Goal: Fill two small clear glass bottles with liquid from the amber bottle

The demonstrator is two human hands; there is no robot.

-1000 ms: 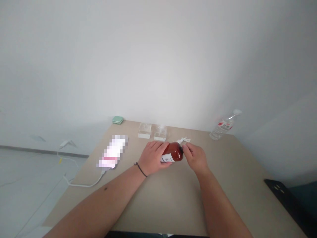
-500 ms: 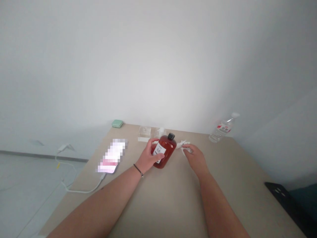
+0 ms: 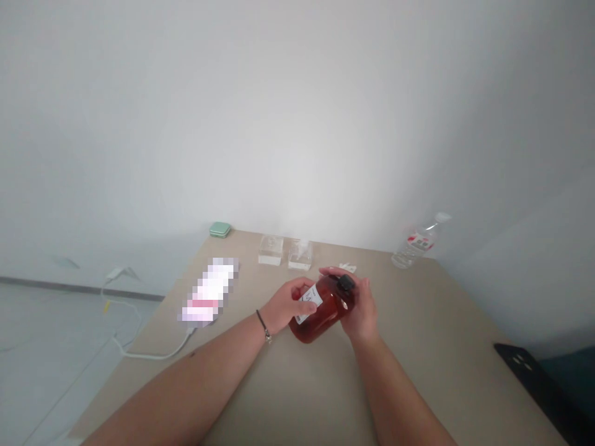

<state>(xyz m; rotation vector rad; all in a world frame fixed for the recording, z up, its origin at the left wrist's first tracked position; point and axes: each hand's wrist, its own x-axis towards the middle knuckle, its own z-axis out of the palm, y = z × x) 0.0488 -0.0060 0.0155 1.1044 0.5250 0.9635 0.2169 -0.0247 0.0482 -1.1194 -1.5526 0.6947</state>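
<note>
A brown, see-through bottle [image 3: 324,317] with a black cap [image 3: 346,283] and a white label [image 3: 310,303] is tilted, its cap toward the upper right. My left hand [image 3: 289,306] grips it at the label, thumb across the front and fingers behind. My right hand [image 3: 364,313] is wrapped round the cap end, with fingers reaching behind the bottle's shoulder. Just beyond the hands lie small white pieces [image 3: 348,267], partly hidden and too small to name.
Two clear boxes [image 3: 271,251] stand at the table's [image 3: 297,390] back edge, near a green case [image 3: 220,230]. A lit phone [image 3: 211,290] with a white cable [image 3: 155,357] lies left. A clear water bottle [image 3: 418,243] stands back right; a black object [image 3: 525,365] sits at the right edge.
My left hand has brought the brown bottle right and nearer, tilting it further over. My right hand has left the white pieces and taken hold of the bottle's cap end.
</note>
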